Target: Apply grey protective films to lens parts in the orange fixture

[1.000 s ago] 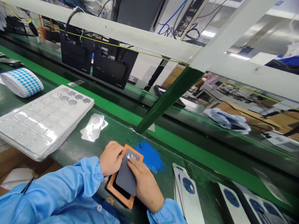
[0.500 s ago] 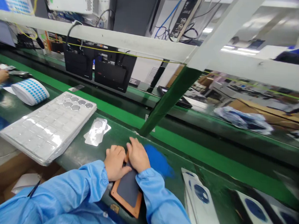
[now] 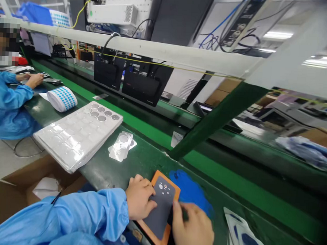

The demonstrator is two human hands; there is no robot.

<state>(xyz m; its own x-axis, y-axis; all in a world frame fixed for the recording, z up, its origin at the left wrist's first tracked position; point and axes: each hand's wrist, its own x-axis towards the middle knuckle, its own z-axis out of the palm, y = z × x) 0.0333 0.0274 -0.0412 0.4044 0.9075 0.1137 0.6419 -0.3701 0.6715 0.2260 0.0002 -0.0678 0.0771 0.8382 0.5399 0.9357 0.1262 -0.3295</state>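
1 gray panel (image 3: 162, 210) in orange frame (image 3: 162, 244)

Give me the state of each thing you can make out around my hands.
Dark panel: lying flat, partly covered
Orange frame: bordering the panel
Left hand: thumb and fingers apart, on the panel
Right hand: fingers curled, blurred
Pocketed tray: round pieces in some far pockets
Blue-dotted strip: curled into a loop
Clear cards: overlapping
Cardboard box: open, white item inside
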